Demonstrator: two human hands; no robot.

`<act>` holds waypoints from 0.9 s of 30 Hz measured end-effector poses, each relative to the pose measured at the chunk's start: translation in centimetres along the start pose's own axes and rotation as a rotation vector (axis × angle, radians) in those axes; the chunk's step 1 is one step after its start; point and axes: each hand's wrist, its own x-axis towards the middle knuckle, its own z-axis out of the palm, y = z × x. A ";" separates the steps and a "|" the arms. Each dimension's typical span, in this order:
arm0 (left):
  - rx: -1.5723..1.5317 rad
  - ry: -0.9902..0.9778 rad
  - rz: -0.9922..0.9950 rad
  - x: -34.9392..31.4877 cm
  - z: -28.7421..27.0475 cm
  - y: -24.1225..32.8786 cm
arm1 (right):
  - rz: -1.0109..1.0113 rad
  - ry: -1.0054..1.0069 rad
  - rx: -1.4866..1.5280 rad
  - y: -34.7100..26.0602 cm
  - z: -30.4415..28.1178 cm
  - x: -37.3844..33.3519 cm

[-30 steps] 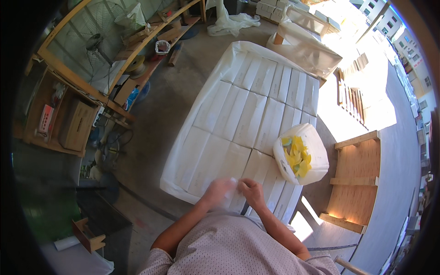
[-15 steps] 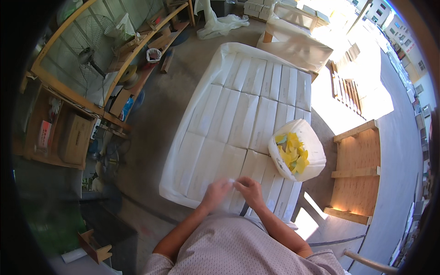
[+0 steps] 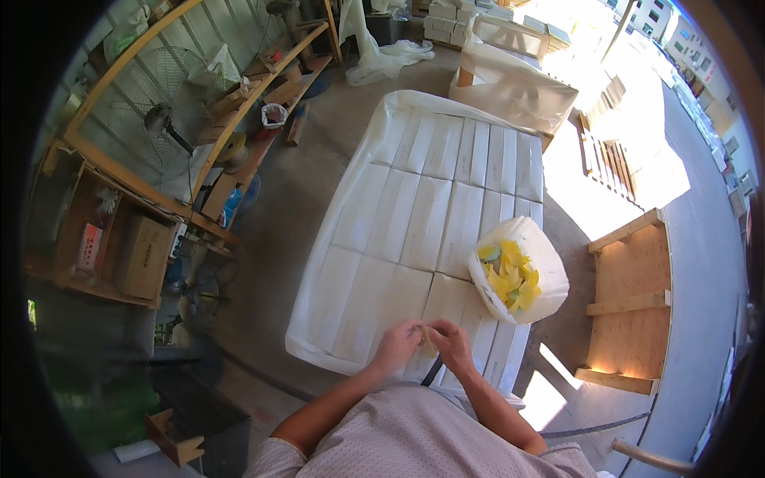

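My left hand [image 3: 394, 349] and my right hand [image 3: 453, 350] meet over the near edge of a stack of white cartons [image 3: 421, 227]. Their fingers are pinched together around a small pale yellowish piece [image 3: 429, 344], partly hidden by the fingertips; its kind cannot be made out. Right of the hands, a white plastic tub [image 3: 548, 271] sits tilted on the cartons, with crumpled yellow and pale green scraps [image 3: 510, 279] in it. Below my right hand, a dark strap [image 3: 432, 371] runs over the near edge. Clear plastic film [image 3: 323, 271] wraps the stack's left side.
Wooden shelving [image 3: 231, 119] with a fan [image 3: 159, 119] and loose goods stands on the left. At the right lies a wooden pallet panel [image 3: 629, 299]. Behind the stack is another film-covered load [image 3: 514, 88]. A metal rail [image 3: 653, 458] juts in at the lower right.
Both hands have shifted slightly right and nearer my body, still together. A yellowish piece now shows between the fingers, where a small whitish bit showed before. The view has tilted slightly.
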 end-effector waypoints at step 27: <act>0.007 0.001 0.195 11.9 9.7 10.4 | -0.370 0.795 0.609 -3.2 -14.9 -2.4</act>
